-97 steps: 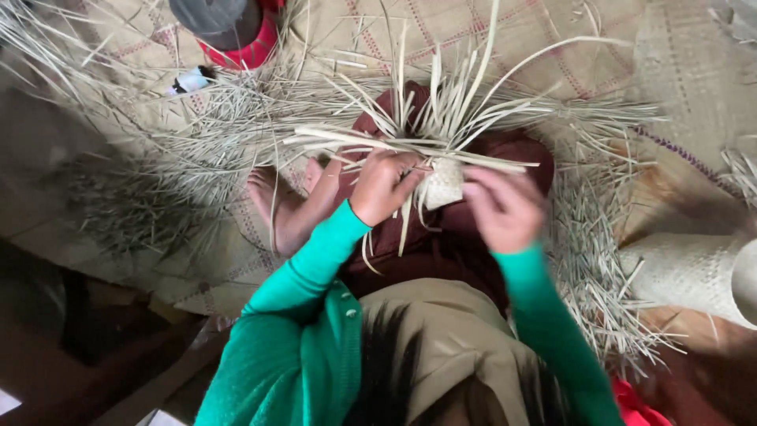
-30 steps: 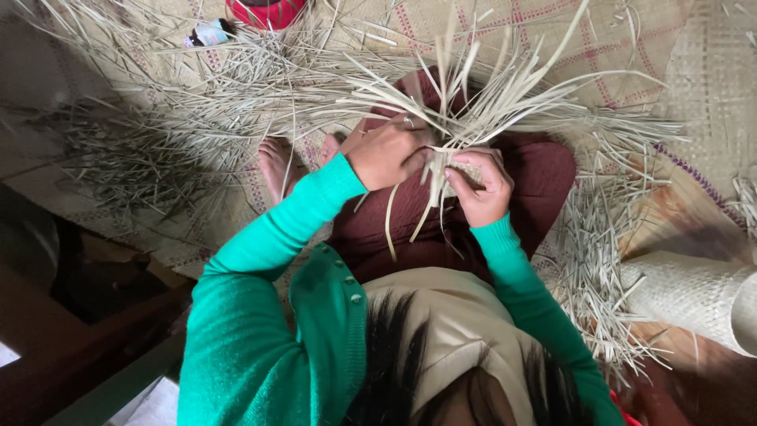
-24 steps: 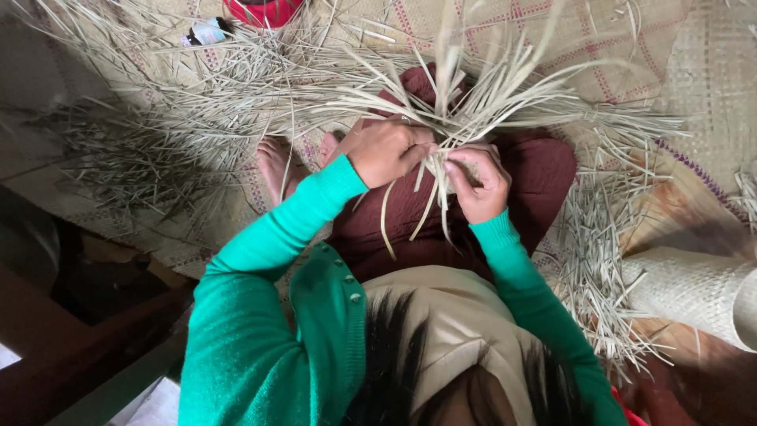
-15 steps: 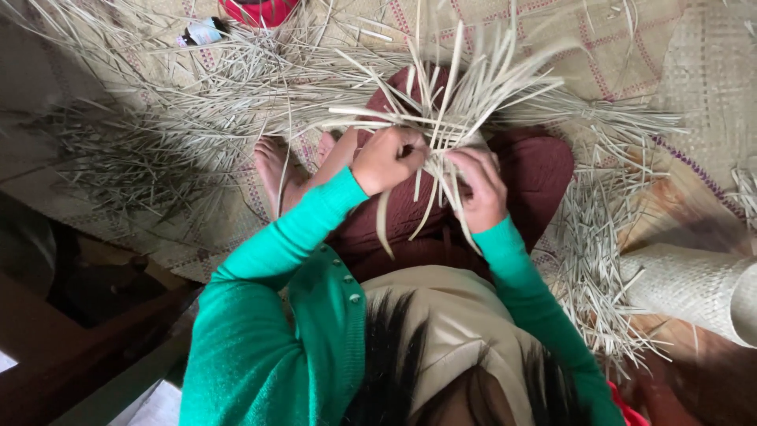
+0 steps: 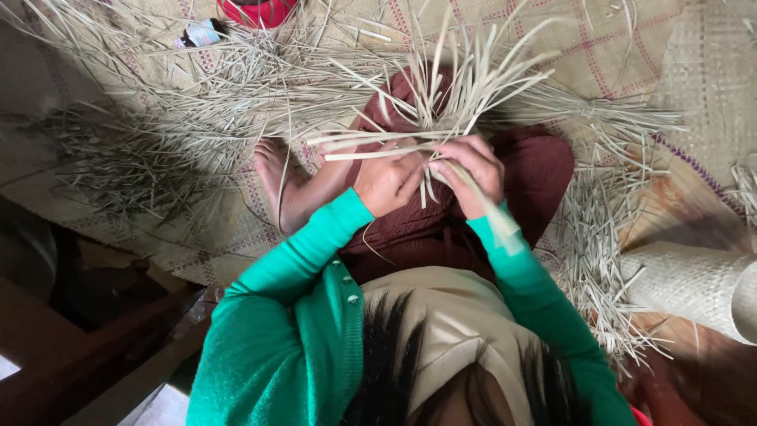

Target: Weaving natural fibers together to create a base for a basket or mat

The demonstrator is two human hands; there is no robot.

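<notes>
Head view: hands [image 5: 430, 175] closed on straw strips [image 5: 441, 95]

A woven mat [image 5: 615, 55] covers the floor, tan with reddish and purple checked lines, and loose dry straw strips [image 5: 158, 118] lie scattered across it. At the right edge a rolled woven mat [image 5: 694, 288] lies on its side on a bare reddish-brown floor [image 5: 686, 189]. Dark wooden boards [image 5: 95, 347] (dim, in shadow) fill the lower left, while soft, even light falls on the mat.
</notes>
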